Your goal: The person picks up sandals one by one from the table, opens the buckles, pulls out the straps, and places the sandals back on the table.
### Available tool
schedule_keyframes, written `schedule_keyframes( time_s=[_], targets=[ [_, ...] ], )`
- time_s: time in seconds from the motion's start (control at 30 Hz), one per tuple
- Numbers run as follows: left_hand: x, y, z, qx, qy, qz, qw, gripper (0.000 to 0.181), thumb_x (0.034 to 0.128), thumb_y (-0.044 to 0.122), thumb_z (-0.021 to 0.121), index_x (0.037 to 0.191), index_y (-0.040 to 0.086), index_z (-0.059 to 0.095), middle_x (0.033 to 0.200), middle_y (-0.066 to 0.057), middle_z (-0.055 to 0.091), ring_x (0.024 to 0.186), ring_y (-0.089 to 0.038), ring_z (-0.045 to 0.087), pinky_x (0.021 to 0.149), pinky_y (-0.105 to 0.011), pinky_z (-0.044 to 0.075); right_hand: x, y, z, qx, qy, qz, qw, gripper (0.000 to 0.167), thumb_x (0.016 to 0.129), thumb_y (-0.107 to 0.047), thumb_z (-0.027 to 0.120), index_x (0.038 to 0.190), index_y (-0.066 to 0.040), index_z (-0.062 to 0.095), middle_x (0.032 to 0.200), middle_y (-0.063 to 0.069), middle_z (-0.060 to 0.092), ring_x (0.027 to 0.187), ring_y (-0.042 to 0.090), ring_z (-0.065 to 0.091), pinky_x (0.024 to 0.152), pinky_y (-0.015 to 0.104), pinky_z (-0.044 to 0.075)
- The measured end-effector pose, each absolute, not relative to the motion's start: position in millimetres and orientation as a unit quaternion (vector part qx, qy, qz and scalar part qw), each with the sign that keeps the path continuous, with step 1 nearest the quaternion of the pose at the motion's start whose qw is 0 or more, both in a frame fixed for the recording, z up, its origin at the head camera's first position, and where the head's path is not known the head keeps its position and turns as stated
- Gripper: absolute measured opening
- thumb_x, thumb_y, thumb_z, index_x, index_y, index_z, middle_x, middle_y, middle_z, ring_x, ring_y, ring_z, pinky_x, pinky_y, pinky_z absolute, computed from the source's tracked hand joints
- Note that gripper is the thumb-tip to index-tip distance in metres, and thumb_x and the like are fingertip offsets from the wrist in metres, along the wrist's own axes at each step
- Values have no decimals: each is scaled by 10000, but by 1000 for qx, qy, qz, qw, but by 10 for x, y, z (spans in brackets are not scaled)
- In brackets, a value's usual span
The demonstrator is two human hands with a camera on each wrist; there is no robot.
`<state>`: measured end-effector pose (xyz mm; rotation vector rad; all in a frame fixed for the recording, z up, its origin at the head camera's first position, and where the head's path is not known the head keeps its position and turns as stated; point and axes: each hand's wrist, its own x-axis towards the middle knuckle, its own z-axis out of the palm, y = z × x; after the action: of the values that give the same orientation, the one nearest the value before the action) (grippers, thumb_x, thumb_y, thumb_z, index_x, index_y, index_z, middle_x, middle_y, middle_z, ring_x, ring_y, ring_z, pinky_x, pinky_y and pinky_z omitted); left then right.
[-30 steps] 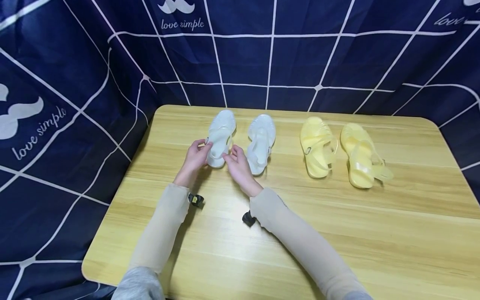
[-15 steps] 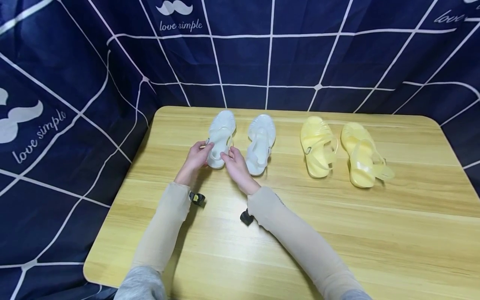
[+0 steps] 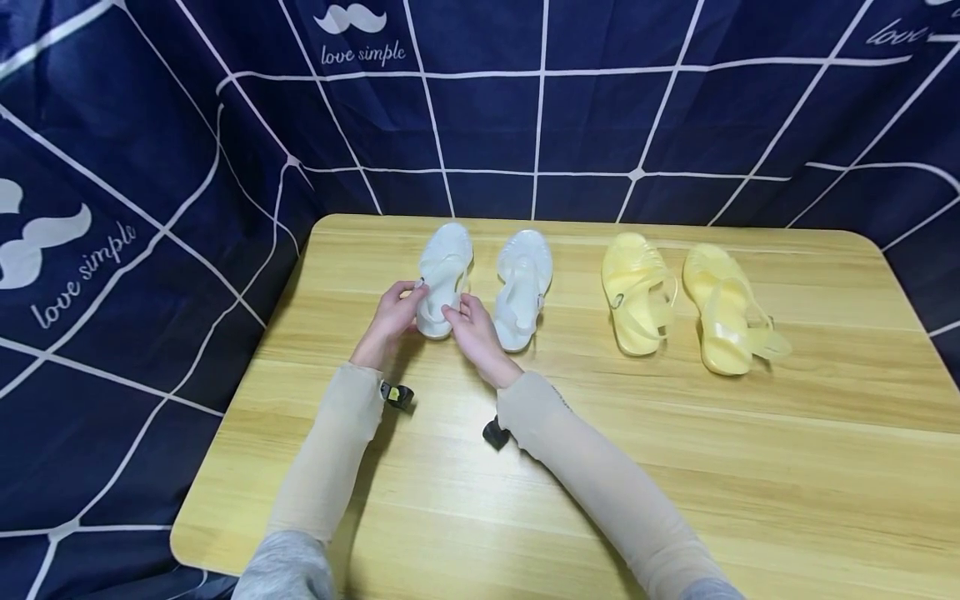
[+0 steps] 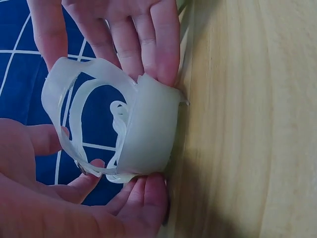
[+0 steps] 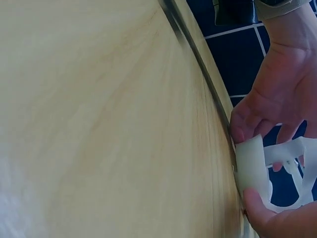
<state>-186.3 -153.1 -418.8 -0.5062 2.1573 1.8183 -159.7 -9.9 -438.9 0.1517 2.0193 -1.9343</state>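
Observation:
A white jelly sandal (image 3: 447,243) lies on the table, toe pointing away, its heel between my two hands. My left hand (image 3: 390,318) holds its left side near the buckle, the thumb against the ankle strap. From the right, my right hand (image 3: 480,338) holds the opposite side of the strap and heel. The left wrist view shows the heel (image 4: 149,126) from behind, fingers on both sides and the strap standing up in a loop. In the right wrist view the same heel (image 5: 251,163) appears near the table edge. The sandal's underside is hidden.
A second white sandal (image 3: 523,250) lies just right of my right hand. Two yellow sandals (image 3: 630,258), (image 3: 708,271) lie farther right. The wooden table (image 3: 750,483) has rounded corners, with dark blue, white-lined cloth (image 3: 480,125) behind and at the left.
Both hands stay at the white sandal's heel, with only slight shifts of the fingers and thumbs. The other sandals keep their places.

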Motion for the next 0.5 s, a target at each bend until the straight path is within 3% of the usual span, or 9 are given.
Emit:
schedule_keyframes(
  time_s=[0.23,0.5],
  targets=[
    [-1849,-1515,-4171,-181,740,633,141,358,978,299,536,1221,42,484,1145,-72,515,889,-131,530,736,-256,460,-1585,-84,-4361,49,724,-671,153,606,977,-304,532,1466,-23,312,1470,169,429,1344,280,442,1107,389,380],
    [-1826,-1521,-4214,-182,736,641,119,253,947,189,585,1117,24,499,1012,-51,513,777,-115,507,684,-229,442,-1579,-57,-4343,53,710,-684,158,556,985,-288,527,1448,-38,346,1442,154,454,1229,276,534,960,371,496]
  ],
)
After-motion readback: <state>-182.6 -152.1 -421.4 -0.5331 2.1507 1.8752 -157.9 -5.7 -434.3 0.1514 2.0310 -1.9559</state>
